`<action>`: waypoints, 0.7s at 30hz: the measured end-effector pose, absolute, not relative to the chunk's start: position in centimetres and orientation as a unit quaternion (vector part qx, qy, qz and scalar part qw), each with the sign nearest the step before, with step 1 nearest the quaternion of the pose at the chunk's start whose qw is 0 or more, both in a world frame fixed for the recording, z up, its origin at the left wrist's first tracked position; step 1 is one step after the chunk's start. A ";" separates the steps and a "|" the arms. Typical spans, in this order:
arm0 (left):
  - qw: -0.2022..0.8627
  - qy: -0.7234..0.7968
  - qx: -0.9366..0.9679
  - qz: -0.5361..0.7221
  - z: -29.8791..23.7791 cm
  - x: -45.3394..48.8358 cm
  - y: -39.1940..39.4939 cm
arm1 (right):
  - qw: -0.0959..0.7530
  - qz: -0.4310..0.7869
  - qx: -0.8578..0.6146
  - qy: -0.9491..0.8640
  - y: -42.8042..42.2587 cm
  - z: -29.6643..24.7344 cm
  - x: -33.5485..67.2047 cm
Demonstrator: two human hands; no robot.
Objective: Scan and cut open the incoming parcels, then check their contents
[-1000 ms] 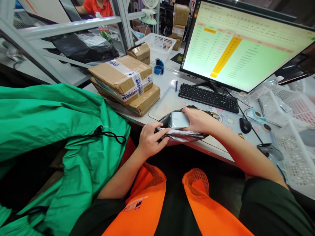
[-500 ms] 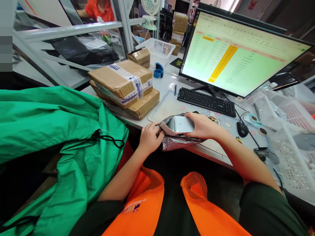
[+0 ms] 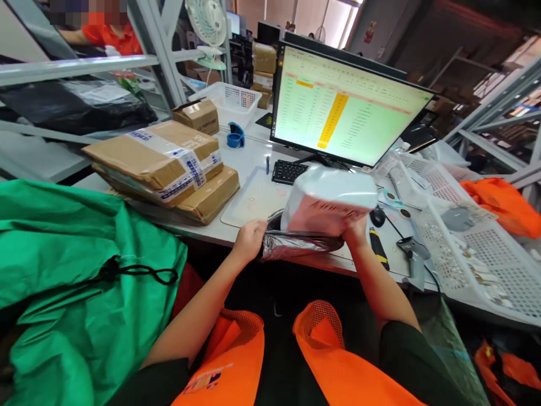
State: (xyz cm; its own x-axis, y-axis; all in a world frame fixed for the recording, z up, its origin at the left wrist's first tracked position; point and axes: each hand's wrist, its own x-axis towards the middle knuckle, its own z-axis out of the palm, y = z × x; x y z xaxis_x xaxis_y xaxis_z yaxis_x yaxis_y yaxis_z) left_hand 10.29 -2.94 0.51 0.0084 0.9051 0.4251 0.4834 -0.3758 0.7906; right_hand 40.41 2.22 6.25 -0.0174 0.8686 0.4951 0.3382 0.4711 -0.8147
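Note:
My right hand (image 3: 354, 230) grips a white box (image 3: 329, 198) from below and holds it up, tilted, over the desk edge. The box is out of a shiny dark plastic mailer bag (image 3: 296, 243) that lies crumpled at the desk edge. My left hand (image 3: 249, 239) pinches the open left end of that bag. Both hands are closed on what they hold. Orange vest panels hang below my arms.
Two taped cardboard parcels (image 3: 160, 163) are stacked at the left of the desk (image 3: 245, 158). Behind stand a monitor (image 3: 342, 113), a keyboard (image 3: 291, 171), a tape dispenser (image 3: 235, 136) and a white basket (image 3: 230, 96). A barcode scanner (image 3: 408, 248) and white trays (image 3: 477, 254) lie right. A green sack (image 3: 76, 265) fills the left.
My right hand has pulled the white box fully out of the bag and lifted it. My left hand still holds the bag's end. The view has swung right and up.

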 end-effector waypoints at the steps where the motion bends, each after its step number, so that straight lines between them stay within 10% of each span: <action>1: 0.219 0.509 0.683 0.475 0.1 10.8 -2.9 | 0.582 0.248 -0.461 -0.622 2.5 6.4 40.4; 13: 0.188 0.457 0.739 0.457 -5.3 11.1 -5.6 | 0.762 0.046 -0.498 -0.411 0.6 7.4 52.2; 21: 0.177 0.596 0.558 0.550 -4.1 5.2 -9.2 | 0.507 0.278 -0.650 -0.492 2.2 0.1 46.6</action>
State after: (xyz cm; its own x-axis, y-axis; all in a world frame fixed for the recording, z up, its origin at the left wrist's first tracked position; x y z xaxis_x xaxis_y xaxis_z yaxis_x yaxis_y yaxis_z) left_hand 5.24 -9.17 -4.06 -0.3154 0.8595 0.4021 0.4701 -0.2266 0.8530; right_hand 46.61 2.22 0.14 0.3605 0.9224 0.1383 0.3583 -0.0001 -0.9336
